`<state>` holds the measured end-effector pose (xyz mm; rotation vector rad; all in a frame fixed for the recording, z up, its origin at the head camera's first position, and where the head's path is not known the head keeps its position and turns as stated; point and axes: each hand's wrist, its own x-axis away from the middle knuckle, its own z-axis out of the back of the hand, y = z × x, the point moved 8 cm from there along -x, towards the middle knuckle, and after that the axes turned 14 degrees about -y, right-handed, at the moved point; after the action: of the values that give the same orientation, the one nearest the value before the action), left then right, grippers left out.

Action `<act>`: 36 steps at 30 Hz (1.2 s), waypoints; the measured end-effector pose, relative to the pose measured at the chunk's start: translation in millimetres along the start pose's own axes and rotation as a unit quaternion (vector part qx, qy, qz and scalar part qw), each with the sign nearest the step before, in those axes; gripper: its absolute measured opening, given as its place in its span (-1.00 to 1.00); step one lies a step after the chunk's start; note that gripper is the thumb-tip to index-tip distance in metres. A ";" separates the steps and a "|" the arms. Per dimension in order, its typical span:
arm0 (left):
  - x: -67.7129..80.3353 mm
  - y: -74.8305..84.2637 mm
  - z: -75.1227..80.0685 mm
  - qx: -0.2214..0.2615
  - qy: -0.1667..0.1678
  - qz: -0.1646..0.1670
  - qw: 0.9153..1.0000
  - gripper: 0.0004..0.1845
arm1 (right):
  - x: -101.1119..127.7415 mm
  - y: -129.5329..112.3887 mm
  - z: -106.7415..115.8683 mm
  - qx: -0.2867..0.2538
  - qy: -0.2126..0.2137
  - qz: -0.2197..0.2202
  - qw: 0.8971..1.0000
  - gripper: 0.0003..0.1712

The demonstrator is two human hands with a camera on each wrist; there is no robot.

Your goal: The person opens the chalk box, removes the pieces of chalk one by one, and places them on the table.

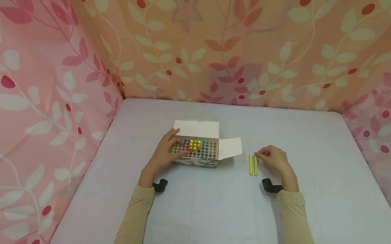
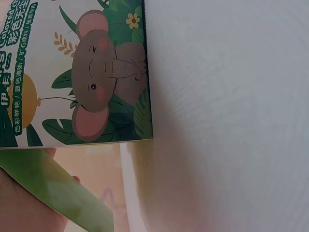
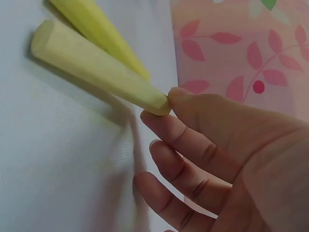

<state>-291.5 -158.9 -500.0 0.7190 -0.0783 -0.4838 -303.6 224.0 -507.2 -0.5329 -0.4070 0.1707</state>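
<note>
- The table carries an open crayon box near its middle.
- The left hand lies with relaxed fingers over the box's left end.
- The right hand pinches one of two yellow crayons lying right of the box.

2 beige long sleeves, black wrist straps.

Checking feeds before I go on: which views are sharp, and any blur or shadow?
Head view: even, soft light, sharp. Left wrist view: printed cardboard chalk box crisp, green foreground object blurred. Right wrist view: two yellow chalk sticks slightly soft, casting shadows on white tablecloth.
</note>
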 end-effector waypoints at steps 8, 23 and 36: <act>0.1 -0.2 0.8 0.001 0.000 0.001 1.000 -0.64 | -2.0 2.7 -1.2 0.003 0.006 0.003 1.000 -0.65; 0.4 0.9 1.1 -0.003 0.003 0.001 1.000 -0.61 | -3.2 2.1 -4.1 0.000 0.014 -0.009 1.000 -0.72; 0.1 -0.9 0.5 0.000 -0.002 0.008 1.000 -0.62 | -1.8 0.3 -2.8 -0.006 0.014 -0.007 1.000 -0.72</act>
<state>-291.9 -159.8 -500.2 0.7167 -0.0877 -0.4692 -304.1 222.5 -510.2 -0.5445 -0.3847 0.1475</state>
